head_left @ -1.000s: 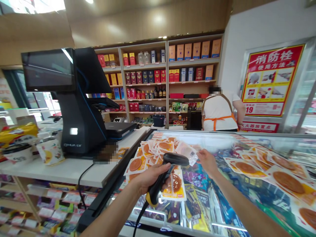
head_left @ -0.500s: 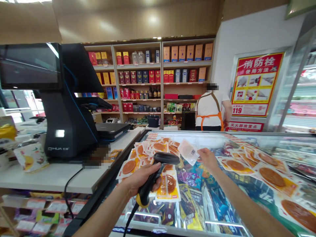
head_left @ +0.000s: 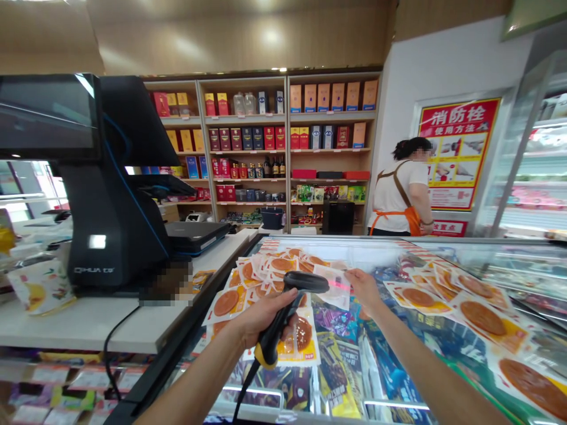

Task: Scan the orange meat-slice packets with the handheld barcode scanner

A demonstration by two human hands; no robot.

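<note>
My left hand (head_left: 270,321) is wrapped round the handle of a black barcode scanner (head_left: 305,282) with a yellow-trimmed base and a trailing cable. Pinched at its right edge by my right hand (head_left: 363,289) is a flat white packet (head_left: 333,289), its printed back facing up. A red scan line falls across the packet beside its label, and the scanner's head overlaps the packet's left part. Beneath both hands, packets of round brown patties (head_left: 303,333) lie spread over the glass top of a freezer (head_left: 283,416). Colourful bags (head_left: 336,366) show through the glass.
On the left counter (head_left: 133,330) stands a black cash register (head_left: 119,206). More patty packets (head_left: 482,319) lie to the right. Shelves of boxes (head_left: 248,139) line the back wall. A person in an orange apron (head_left: 401,195) stands beyond the freezer near a red poster (head_left: 463,153).
Scanner and packet have come together, and a red line now shows on the packet. The person at the back has moved right and turned sideways. My view has shifted slightly.
</note>
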